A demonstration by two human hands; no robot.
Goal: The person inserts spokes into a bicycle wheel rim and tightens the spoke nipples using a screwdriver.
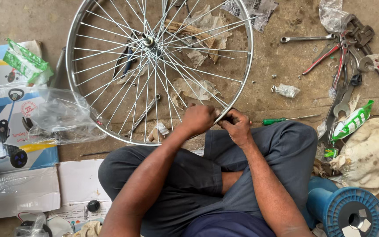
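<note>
A silver spoked bicycle wheel [110,52] without a tyre lies on the concrete floor in front of my crossed legs, its hub [148,42] near the top middle. My left hand [198,119] is closed around the near part of the rim and spokes. Right beside it, my right hand [235,126] pinches the rim's near edge with bent fingers. Whether a small part sits between those fingers is hidden.
A green-handled screwdriver [281,119] lies just right of my hands. Wrenches and red-handled pliers [343,57] are scattered at top right. A printed cardboard box [5,131] and clear plastic wrap [62,116] sit left; a blue spool [352,213] at bottom right.
</note>
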